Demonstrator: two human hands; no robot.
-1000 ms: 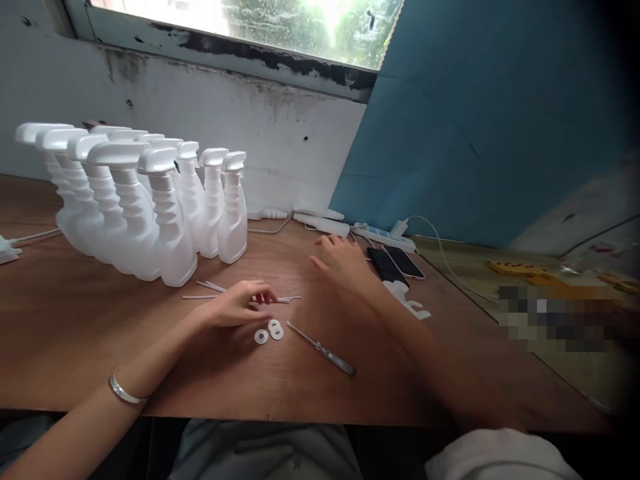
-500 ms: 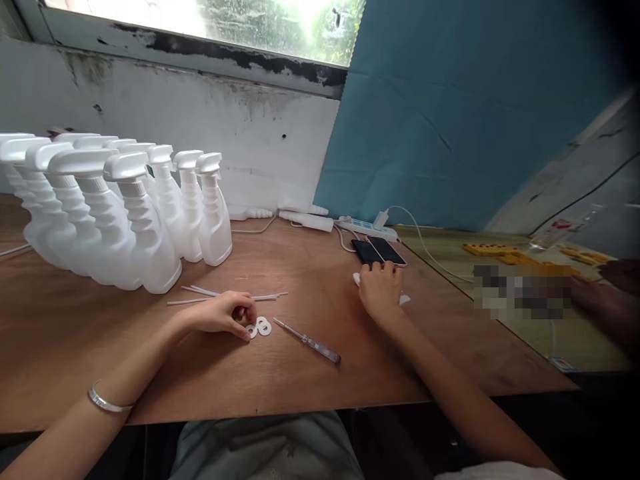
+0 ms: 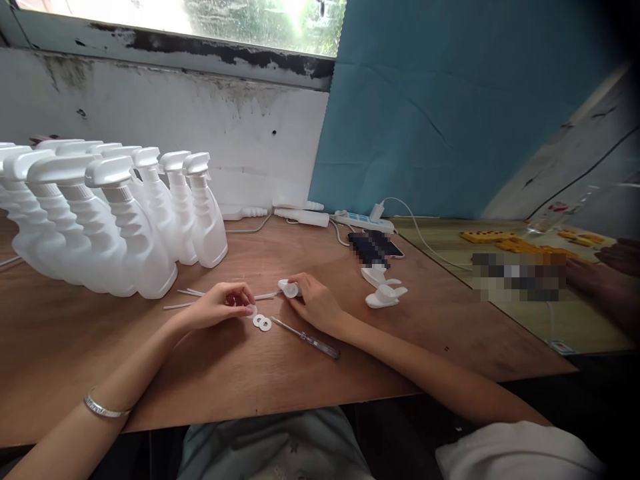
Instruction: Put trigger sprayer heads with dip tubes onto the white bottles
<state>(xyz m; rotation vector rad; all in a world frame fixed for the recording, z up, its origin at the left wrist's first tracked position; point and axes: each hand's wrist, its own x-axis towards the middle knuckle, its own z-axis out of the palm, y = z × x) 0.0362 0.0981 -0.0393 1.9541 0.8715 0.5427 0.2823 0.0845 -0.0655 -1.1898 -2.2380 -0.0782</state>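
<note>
My left hand (image 3: 227,305) pinches a white ring washer (image 3: 252,311) between thumb and fingertips, just above the table. Two more flat washers (image 3: 262,323) lie overlapping below it. My right hand (image 3: 316,305) is closed around a white spray trigger head (image 3: 289,288), its round collar facing me. Thin white tubes (image 3: 186,305) lie behind and under my left hand. A screwdriver with a clear handle (image 3: 313,343) rests between my hands, closer to the front edge. Off to the right of my right hand, two more trigger heads (image 3: 384,296) sit on the table.
White spray bottles with trigger tops (image 3: 143,247) stand grouped at the left. Along the wall lie empty white bottles (image 3: 303,217) and a power strip (image 3: 364,221) with cables. Phones (image 3: 395,247) lie near it. At the far right, another person's hand (image 3: 620,257) is near yellow pieces (image 3: 490,237).
My right hand has come leftward from near the phones, bringing a trigger head and uncovering two others. My left hand has lifted one washer from beside the other two.
</note>
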